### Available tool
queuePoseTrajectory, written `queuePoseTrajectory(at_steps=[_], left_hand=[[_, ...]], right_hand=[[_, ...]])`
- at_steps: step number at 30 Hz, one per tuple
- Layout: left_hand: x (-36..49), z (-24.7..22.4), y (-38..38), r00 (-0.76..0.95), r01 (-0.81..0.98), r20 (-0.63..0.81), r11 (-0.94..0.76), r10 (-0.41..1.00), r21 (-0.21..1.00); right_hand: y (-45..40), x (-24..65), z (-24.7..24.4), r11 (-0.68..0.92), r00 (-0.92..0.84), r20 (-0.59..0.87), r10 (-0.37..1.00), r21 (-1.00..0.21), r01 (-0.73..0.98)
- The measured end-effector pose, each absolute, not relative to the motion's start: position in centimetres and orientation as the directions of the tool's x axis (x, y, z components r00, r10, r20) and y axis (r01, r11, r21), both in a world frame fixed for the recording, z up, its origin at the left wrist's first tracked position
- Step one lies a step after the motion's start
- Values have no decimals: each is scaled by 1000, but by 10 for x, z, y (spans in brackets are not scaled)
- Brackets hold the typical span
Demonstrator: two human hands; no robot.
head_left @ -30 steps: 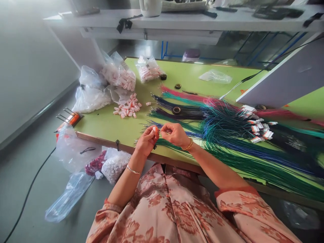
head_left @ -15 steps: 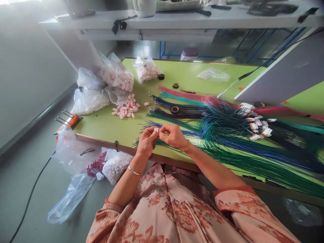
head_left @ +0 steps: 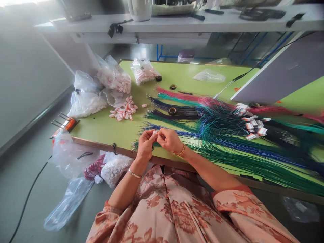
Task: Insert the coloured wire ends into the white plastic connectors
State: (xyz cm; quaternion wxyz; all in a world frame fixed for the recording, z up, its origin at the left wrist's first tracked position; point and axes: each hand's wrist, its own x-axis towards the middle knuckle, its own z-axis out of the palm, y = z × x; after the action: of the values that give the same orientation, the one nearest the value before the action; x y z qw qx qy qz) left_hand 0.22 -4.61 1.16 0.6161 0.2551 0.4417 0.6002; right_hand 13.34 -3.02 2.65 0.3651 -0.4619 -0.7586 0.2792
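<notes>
My left hand (head_left: 145,144) is closed, pinching a small pale connector housing (head_left: 154,132) between thumb and fingertips above the table's front edge. Right beside it, my right hand (head_left: 171,140) is closed in a pinch at the housing; whatever its fingertips hold is too small to make out. Beneath and behind both hands lie bundles of blue wires (head_left: 187,133) and green wires (head_left: 222,158) with bare-looking tips toward the left. A loose pile of white-and-orange connector housings (head_left: 124,110) lies beyond my left hand.
Finished-looking connectors (head_left: 253,126) cluster on wires at the right. Plastic bags of housings (head_left: 113,79) stand at the back left, with black tape rolls (head_left: 172,111) among the wires. An orange pronged device (head_left: 66,125) sits at the left corner. A white shelf (head_left: 162,25) spans the back.
The whole view has shifted slightly. Both hands stay together at the housing, with the right hand's fingers turned a little.
</notes>
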Motion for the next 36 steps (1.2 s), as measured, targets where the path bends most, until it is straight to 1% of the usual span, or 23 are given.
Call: queuePoseTrajectory(at_steps=[2,5,6,7,8,9,11,14,16,19,24,27,30,34,36], left_hand=[[1,12,-46,-104,-503,-241,158,965,850],[-4,14,-41,-80,-521,-235,160,969,838],[-6,15,-39,-76,-533,-228,154,971,832],[-7,15,-37,-70,-544,-222,150,972,826],[-9,15,-36,-62,-554,-221,151,973,819],[-10,14,-34,-50,-561,-224,158,973,812],[-12,11,-32,-27,-572,-236,179,971,801],[-13,6,-32,-12,-581,-255,201,967,789],[-14,4,-33,-11,-580,-270,214,963,786],[-16,4,-34,-1,-572,-279,228,960,788],[-17,5,-36,19,-568,-273,235,962,789],[-18,5,-36,24,-577,-273,236,962,782],[-19,4,-36,19,-577,-277,237,961,781],[-18,4,-35,15,-570,-280,238,960,787],[-18,4,-35,21,-567,-279,241,960,787]], right_hand=[[-26,135,26,410,-337,264,904,-760,504],[-1,144,28,402,-413,221,884,-810,427],[12,147,28,397,-412,223,884,-822,409],[26,151,27,385,-371,231,899,-822,421],[40,154,25,358,-316,225,922,-807,470],[54,156,23,320,-273,197,942,-775,545],[78,157,18,252,-230,124,965,-672,697],[97,152,11,192,-199,43,979,-508,839],[102,147,7,169,-181,14,983,-437,884],[103,142,4,157,-176,-21,984,-364,918],[100,140,4,210,-226,-25,974,-277,938],[97,141,7,199,-211,-16,977,-278,940],[97,139,13,199,-206,17,978,-339,919],[99,130,20,309,-306,82,948,-456,834],[99,123,24,339,-326,109,939,-443,830]])
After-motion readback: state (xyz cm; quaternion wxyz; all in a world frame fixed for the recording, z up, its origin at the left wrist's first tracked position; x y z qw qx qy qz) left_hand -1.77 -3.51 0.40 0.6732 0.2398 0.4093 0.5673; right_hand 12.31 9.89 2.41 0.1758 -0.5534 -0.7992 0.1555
